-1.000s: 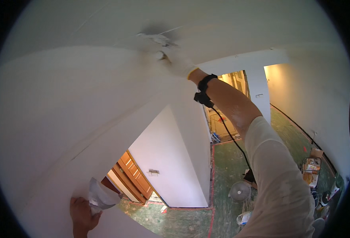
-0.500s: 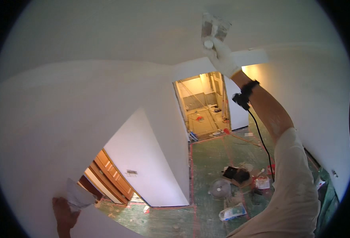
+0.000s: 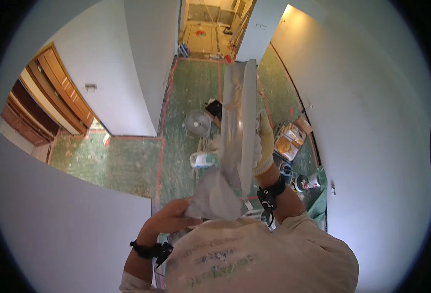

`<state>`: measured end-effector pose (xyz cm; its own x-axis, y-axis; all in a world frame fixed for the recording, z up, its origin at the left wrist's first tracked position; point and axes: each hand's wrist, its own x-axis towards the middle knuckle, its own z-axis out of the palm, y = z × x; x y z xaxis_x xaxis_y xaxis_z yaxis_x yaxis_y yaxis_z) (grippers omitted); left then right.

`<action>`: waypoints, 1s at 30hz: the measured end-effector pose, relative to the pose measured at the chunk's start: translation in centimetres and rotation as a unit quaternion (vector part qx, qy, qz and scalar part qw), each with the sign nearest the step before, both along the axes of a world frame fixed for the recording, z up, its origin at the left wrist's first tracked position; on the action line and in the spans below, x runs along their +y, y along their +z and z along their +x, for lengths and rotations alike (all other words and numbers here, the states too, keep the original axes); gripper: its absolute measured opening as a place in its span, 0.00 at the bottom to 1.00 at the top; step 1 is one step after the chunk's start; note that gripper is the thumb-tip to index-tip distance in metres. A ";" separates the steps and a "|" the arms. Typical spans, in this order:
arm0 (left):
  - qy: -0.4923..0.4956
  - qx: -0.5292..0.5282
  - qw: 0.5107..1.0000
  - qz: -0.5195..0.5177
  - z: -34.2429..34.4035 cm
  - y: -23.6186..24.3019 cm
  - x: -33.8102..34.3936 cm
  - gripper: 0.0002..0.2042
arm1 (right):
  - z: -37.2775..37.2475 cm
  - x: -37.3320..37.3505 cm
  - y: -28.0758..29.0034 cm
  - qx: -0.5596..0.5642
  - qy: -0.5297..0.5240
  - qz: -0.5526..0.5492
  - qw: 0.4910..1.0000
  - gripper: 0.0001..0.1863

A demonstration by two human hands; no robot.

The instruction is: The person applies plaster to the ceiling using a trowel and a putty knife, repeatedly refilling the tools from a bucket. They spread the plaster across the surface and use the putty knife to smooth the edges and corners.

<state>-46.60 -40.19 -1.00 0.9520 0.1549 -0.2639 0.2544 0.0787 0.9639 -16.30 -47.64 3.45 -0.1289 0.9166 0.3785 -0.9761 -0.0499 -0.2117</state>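
Observation:
My bare left hand (image 3: 174,215) is closed at the narrow end of a putty knife (image 3: 214,199) with a wide grey blade, blurred by motion. Its blade meets or overlaps the lower end of a long, shiny metal trowel (image 3: 235,122), held lengthwise in front of me. My right hand (image 3: 264,146), in a pale work glove, grips this trowel from its right side; the fingers are partly hidden behind it. Smears of whitish compound show on the trowel's face. Both wrists wear black straps with small devices.
Green covering with red tape lies over the floor (image 3: 137,161). On it stand a round clear lid or bucket (image 3: 197,124), a white-and-blue bag (image 3: 203,159), orange-white packages (image 3: 289,141) and paint cans (image 3: 305,182). White walls flank me; wooden doors (image 3: 64,88) stand at left, a lit doorway beyond.
My right hand has come down from the ceiling with the trowel. My left hand has moved in from the far left with the putty knife, bringing both tools together. The view has tilted down.

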 end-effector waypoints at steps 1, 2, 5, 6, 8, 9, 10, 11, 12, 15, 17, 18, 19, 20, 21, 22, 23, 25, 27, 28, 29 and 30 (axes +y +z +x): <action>-0.014 -0.015 0.999 -0.027 1.0 -0.7 -1.0 0.22 | -0.4 -0.3 -0.5 0.007 0.006 -0.012 1.000 0.25; -0.023 -0.032 0.998 -0.053 1.7 -1.3 -1.9 0.22 | -0.9 -0.6 -0.1 -0.041 -0.139 -0.161 0.976 0.25; -0.002 -0.047 0.999 -0.009 3.6 -1.4 -3.4 0.21 | 1.6 -3.4 -0.8 -0.218 -0.177 -0.203 0.938 0.24; 0.012 -0.078 0.997 0.010 3.8 -1.1 -3.4 0.20 | 2.3 -4.4 -1.1 -0.327 -0.076 -0.087 0.938 0.24; 0.045 -0.141 0.989 0.007 2.9 -2.2 -2.6 0.20 | 2.7 -5.4 0.5 -0.364 -0.023 -0.083 0.927 0.24; 0.045 -0.088 0.993 -0.060 2.5 -2.2 -2.1 0.19 | 4.6 -6.1 1.6 -0.492 0.012 -0.099 0.865 0.23; 0.043 -0.032 0.991 -0.125 2.1 -2.1 -2.0 0.19 | 6.2 -6.3 2.5 -0.606 0.046 -0.108 0.786 0.23; 0.076 -0.039 0.993 -0.080 1.9 -1.6 -2.3 0.17 | 7.2 -6.1 3.5 -0.661 0.100 -0.132 0.732 0.21; 0.079 -0.038 0.993 -0.083 2.0 -1.7 -2.5 0.17 | 8.1 -6.4 3.9 -0.660 0.105 -0.132 0.732 0.21; 0.097 -0.034 0.975 -0.196 1.3 -2.3 -1.4 0.15 | 9.6 -4.7 4.4 -0.693 0.174 -0.180 0.676 0.18; 0.132 -0.091 0.946 -0.282 1.2 -2.8 -0.3 0.15 | 9.3 -4.2 2.3 -0.731 0.128 -0.210 0.637 0.17; 0.125 -0.094 0.949 -0.274 1.7 -3.0 0.3 0.15 | 9.5 -4.3 0.2 -0.764 0.078 -0.244 0.592 0.16; 0.169 -0.118 0.938 -0.279 2.4 -2.9 0.5 0.15 | 10.1 -4.9 -3.9 -0.784 -0.029 -0.232 0.575 0.15; 0.223 -0.144 0.923 -0.279 2.1 -2.7 0.1 0.15 | 9.1 -5.3 -6.0 -0.801 -0.114 -0.242 0.536 0.15; 0.281 -0.096 0.930 -0.214 1.5 -3.4 -0.7 0.15 | 7.6 -5.9 -8.5 -0.808 -0.205 -0.245 0.495 0.15; 0.289 -0.050 0.900 -0.324 0.3 -5.7 -0.7 0.15 | 8.8 -6.8 -14.9 -0.779 -0.212 -0.275 0.522 0.16; 0.357 0.027 0.931 -0.064 -0.4 -9.6 -2.2 0.16 | 3.2 -6.8 -12.5 -0.806 -0.323 -0.256 0.425 0.13; 0.323 -0.050 0.941 0.085 -0.7 -12.0 -1.7 0.23 | -0.5 -7.9 -14.1 -0.755 -0.363 -0.293 0.460 0.17; 0.400 -0.016 0.851 -0.339 -2.2 -13.4 -3.3 0.11 | -0.1 -9.8 -24.1 -0.612 -0.291 -0.418 0.605 0.14; 0.318 -0.181 0.928 -0.063 -3.4 -19.2 -3.1 0.08 | -0.8 -10.6 -24.1 -0.571 -0.261 -0.433 0.647 0.12; 0.294 -0.120 0.942 -0.108 -4.0 -14.8 -1.7 0.10 | -1.6 -10.3 -24.1 -0.537 -0.280 -0.449 0.657 0.11; 0.276 -0.052 0.945 -0.165 -4.4 -9.4 -3.2 0.13 | -2.2 -10.5 -24.1 -0.506 -0.287 -0.473 0.662 0.10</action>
<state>-50.99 -43.44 -10.41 0.7736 0.5619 -0.2929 -0.0088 0.4717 0.8817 -18.53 -58.11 -20.70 0.5938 0.6902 -0.4136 -0.2736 -0.3102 -0.9105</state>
